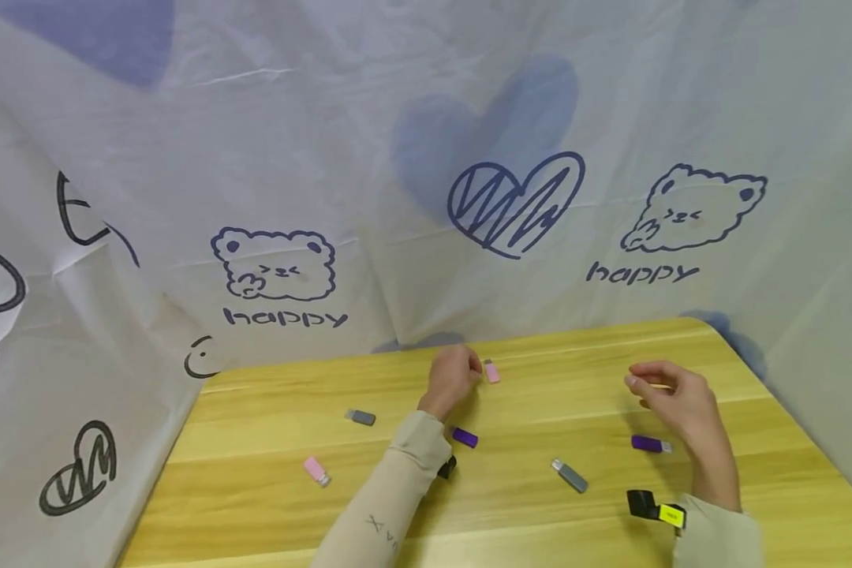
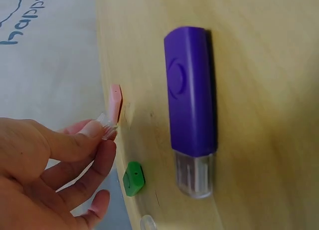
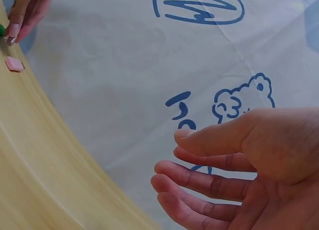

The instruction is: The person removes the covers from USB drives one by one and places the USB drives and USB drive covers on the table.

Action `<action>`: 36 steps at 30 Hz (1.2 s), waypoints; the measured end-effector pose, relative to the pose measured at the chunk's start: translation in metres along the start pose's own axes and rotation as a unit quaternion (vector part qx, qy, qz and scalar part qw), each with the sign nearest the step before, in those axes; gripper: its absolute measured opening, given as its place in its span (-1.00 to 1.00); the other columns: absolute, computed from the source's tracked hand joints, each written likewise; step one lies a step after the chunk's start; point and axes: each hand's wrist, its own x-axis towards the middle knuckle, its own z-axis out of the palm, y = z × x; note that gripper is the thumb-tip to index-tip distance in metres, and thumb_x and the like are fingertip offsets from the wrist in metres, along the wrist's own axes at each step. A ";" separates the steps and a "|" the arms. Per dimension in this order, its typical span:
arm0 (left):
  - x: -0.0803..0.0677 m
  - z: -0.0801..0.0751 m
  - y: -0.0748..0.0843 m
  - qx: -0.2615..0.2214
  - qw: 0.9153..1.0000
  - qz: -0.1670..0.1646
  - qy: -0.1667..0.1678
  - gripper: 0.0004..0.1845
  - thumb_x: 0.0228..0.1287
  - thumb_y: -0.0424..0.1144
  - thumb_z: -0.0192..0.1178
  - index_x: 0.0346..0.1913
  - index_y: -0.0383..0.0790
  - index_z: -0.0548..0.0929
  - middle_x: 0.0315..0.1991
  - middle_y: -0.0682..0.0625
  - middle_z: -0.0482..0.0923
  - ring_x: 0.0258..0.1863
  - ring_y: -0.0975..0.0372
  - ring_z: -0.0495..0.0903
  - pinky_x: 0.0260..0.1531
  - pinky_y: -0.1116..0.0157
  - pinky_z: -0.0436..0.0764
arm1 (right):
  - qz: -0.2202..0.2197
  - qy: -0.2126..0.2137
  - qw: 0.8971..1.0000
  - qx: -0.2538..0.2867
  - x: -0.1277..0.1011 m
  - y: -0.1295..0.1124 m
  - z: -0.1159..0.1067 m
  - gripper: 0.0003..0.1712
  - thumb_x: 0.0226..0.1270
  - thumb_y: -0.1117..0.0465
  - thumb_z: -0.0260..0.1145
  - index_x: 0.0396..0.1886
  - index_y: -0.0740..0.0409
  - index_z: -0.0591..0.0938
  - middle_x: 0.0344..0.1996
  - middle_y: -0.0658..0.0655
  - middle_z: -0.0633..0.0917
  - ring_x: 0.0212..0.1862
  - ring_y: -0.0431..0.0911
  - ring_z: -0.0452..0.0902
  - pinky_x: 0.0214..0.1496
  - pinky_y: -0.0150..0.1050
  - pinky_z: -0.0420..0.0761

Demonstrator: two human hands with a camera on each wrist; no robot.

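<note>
My left hand (image 1: 468, 371) reaches to the table's far edge and pinches a small clear cap (image 2: 107, 126) between thumb and forefinger, right at the end of a pink USB stick (image 1: 492, 371) (image 2: 115, 101). Below that wrist lies a purple USB stick (image 2: 191, 113) (image 1: 465, 437) with a clear cap. A small green piece (image 2: 133, 178) lies beside the left fingers. My right hand (image 1: 640, 385) (image 3: 172, 162) hovers over the right part of the table with its fingers loosely curved and nothing in them. A second purple stick (image 1: 649, 444) lies just below it.
On the wooden table (image 1: 255, 442) also lie a grey stick (image 1: 360, 416), another pink stick (image 1: 315, 470) and a second grey stick (image 1: 570, 476). A printed white cloth (image 1: 397, 158) hangs close behind and around the table.
</note>
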 end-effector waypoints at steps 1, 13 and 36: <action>0.001 0.000 0.000 0.006 1.000 0.001 -0.006 -0.94 0.22 -0.42 0.45 -0.38 -0.22 0.82 -0.33 -0.01 0.76 -0.26 0.12 0.69 -0.19 0.24 0.67 | 0.001 0.000 1.000 -0.004 0.000 0.001 0.000 -0.46 0.54 0.01 0.30 0.20 0.41 0.59 0.03 0.39 0.68 -0.29 -0.50 0.58 -0.23 -0.44 0.68; 0.007 0.005 0.000 0.086 0.996 0.002 -0.021 -0.87 0.24 -0.35 0.45 -0.45 -0.08 0.82 -0.40 0.11 0.72 -0.24 0.12 0.68 -0.04 0.03 0.63 | 0.003 0.008 1.000 -0.016 0.001 0.008 -0.001 -0.48 0.52 0.04 0.32 0.17 0.43 0.61 0.06 0.43 0.68 -0.29 -0.48 0.59 -0.22 -0.35 0.73; -0.031 -0.022 -0.023 -0.171 0.983 0.024 0.060 -0.80 0.48 -0.35 0.24 0.03 -0.32 0.75 -0.17 -0.09 0.73 -0.17 0.10 0.67 -0.14 0.16 0.66 | -0.016 -0.003 0.999 -0.043 -0.001 0.003 0.007 -0.50 0.57 0.05 0.26 0.18 0.42 0.61 0.06 0.44 0.66 0.04 0.31 0.64 -0.19 -0.36 0.67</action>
